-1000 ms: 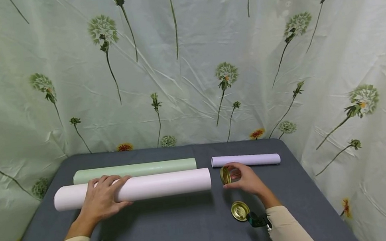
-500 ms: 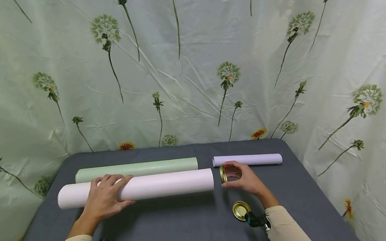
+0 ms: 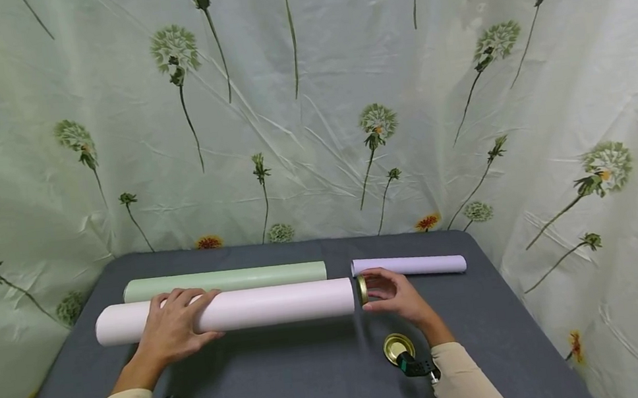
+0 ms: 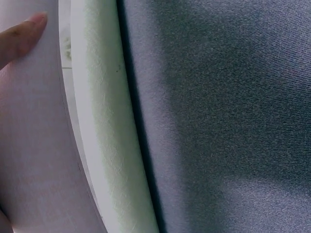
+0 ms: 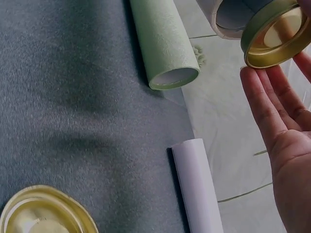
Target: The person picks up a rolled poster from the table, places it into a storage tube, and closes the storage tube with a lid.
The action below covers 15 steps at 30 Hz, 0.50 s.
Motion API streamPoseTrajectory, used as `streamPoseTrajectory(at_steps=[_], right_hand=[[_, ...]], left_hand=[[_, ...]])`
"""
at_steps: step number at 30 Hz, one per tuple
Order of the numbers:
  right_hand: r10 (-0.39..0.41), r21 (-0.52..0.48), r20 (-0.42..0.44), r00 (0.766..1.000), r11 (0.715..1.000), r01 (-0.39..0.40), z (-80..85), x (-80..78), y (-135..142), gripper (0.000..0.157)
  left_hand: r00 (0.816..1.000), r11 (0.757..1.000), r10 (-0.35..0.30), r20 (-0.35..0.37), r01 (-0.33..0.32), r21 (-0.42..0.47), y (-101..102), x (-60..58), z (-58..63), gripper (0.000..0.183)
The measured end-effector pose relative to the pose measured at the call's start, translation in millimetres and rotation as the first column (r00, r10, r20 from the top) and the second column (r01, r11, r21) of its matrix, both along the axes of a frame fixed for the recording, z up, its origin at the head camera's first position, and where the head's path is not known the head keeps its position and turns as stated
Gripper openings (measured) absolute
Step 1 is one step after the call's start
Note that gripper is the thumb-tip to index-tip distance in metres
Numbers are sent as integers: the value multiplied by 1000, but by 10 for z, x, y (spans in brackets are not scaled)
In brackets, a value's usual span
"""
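Observation:
My left hand (image 3: pixel 176 326) grips a pale pink cardboard tube (image 3: pixel 284 303) from above, left of its middle, and holds it level over the table. In the left wrist view one fingertip (image 4: pixel 34 26) lies on that tube. A gold metal lid (image 5: pixel 279 36) is pinched by its rim in my right hand (image 3: pixel 400 298). The lid stands on edge close to the tube's right end, with its shallow inside turned toward my palm. In the right wrist view the tube's end (image 5: pixel 233 19) is open and hollow, and the lid partly covers it; contact between them is hard to tell.
A light green tube (image 3: pixel 233 278) lies behind the pink one. Farther right is a thin lilac roll (image 3: pixel 407 265). A second gold lid (image 3: pixel 398 347) rests on the dark grey table (image 3: pixel 294 388) below my right wrist. A flowered curtain (image 3: pixel 308 107) hangs behind and beside the table.
My right hand has moved left with the lid, bringing it close to the tube's open end, and the lid has turned more edge-on. My left hand keeps its grip on the tube.

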State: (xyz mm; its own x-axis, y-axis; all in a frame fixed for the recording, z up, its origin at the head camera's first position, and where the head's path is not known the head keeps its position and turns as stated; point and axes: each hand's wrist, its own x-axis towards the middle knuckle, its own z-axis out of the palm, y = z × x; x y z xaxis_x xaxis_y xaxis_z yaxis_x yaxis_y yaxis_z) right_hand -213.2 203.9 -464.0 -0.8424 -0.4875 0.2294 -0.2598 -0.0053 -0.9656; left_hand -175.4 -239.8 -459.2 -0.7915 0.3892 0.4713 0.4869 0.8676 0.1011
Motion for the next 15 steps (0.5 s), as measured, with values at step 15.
streamPoseTrajectory(at_steps=[15], right_hand=[[2,-112,43,999,994,3,-104,31,-85,69]], left_hand=[[1000,1000,3,14,-4,10,21,3,-25,74]])
